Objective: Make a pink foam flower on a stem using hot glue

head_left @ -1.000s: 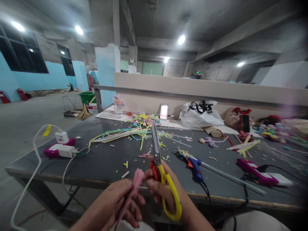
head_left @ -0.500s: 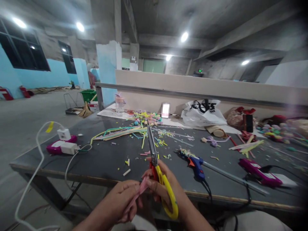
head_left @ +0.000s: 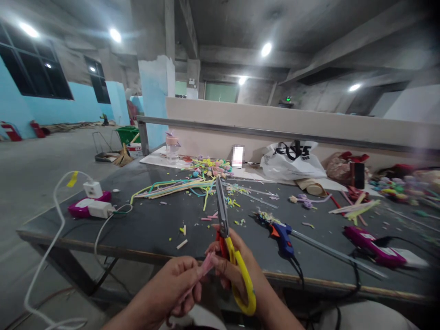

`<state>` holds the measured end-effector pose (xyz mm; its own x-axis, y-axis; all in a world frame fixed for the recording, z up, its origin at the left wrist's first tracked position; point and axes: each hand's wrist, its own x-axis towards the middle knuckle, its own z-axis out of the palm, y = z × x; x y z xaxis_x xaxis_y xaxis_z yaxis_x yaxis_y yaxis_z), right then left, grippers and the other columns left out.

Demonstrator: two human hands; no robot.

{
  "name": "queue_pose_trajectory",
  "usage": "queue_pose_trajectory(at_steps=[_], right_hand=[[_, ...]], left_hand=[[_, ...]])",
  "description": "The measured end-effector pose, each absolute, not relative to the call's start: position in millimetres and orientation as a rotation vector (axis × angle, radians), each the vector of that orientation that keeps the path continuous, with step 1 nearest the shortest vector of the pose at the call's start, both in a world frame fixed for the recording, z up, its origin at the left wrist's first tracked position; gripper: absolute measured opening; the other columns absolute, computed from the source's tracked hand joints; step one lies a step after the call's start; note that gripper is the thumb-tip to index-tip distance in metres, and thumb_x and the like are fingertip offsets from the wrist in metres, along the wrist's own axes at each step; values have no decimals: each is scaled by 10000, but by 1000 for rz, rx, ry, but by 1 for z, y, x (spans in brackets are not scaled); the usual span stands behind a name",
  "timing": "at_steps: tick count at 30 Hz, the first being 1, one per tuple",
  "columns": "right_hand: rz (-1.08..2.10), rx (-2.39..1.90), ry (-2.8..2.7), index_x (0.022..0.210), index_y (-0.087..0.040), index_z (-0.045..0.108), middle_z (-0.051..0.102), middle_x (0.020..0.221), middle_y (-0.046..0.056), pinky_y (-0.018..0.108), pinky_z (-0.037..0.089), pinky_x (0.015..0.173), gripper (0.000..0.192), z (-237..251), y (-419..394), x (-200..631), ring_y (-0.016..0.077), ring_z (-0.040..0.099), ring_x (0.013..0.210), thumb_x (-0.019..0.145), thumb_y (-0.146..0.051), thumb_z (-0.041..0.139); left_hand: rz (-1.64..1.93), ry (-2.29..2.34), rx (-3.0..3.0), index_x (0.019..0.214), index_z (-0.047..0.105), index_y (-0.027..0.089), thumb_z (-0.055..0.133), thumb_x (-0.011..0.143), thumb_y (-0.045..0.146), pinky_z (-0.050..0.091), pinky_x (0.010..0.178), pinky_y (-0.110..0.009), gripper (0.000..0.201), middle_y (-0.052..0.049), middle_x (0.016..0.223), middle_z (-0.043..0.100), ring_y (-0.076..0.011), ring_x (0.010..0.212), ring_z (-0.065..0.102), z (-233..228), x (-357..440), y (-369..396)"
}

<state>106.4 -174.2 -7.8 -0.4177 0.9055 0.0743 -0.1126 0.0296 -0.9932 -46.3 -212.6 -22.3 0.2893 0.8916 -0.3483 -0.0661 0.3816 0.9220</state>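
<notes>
Pink fuzzy pipe cleaners (head_left: 207,264) run as a thin bundle between my two hands in front of the table's near edge. My left hand (head_left: 180,279) is closed round the lower part of the bundle. My right hand (head_left: 237,261) pinches its upper end between thumb and finger. The same hand also holds scissors (head_left: 222,215) with yellow and red handles, their blades together and pointing away over the table. Short pink cut pieces (head_left: 206,219) and pale bits (head_left: 182,244) lie on the tabletop beyond my hands.
On the dark table (head_left: 147,229) lie a blue glue gun (head_left: 283,238) with a long clear glue stick, long pastel pipe cleaners (head_left: 172,189) and a colourful pile (head_left: 211,166). Purple power strips (head_left: 374,247) sit at both sides. A plastic bottle (head_left: 172,149) and white bag (head_left: 290,160) stand behind.
The scissors in my right hand have shifted slightly right and down. My left hand has moved a little along the pink bundle, and both hands still grip it.
</notes>
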Motion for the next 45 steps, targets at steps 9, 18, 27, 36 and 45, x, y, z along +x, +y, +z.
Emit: queue_pose_trajectory(at_steps=[9,18,27,36,45], right_hand=[[1539,-841,-1447,1174,-256,407,533,751,-37,105,372,328,550,-11,-176,102,30,450,446,707,-377,671],[1504,-813,-1450,1170,-260,396,535,790,-26,126,376,348,525,-5,-179,107,36,455,453,729,-379,656],[1554,-666,-1584,1204,-267,392,595,914,37,182,429,502,500,-16,-180,112,73,548,576,774,-375,624],[1381,-704,-1617,1155,-282,414,582,936,44,210,422,520,505,-18,-177,120,101,531,607,733,-455,630],[1090,-896,-1942,1237,-257,450,560,778,15,261,436,600,474,-32,-177,145,147,510,658,805,-445,510]], left_hand=[[832,1087,1021,604,472,154,513,753,490,146,286,-127,370,53,427,476,-1,278,281,-23,-46,-212],[877,804,743,990,558,129,451,825,352,446,409,-188,298,-50,599,620,-118,466,577,-8,-56,-221],[822,799,769,906,622,113,636,734,386,443,364,-165,323,-22,607,598,-90,427,557,-12,-47,-217],[990,832,776,799,559,130,653,726,354,446,386,-184,254,-41,692,613,-97,466,563,-12,-52,-215],[1185,874,623,884,564,160,730,642,382,269,362,-120,369,29,629,574,-16,412,432,-6,-57,-208]])
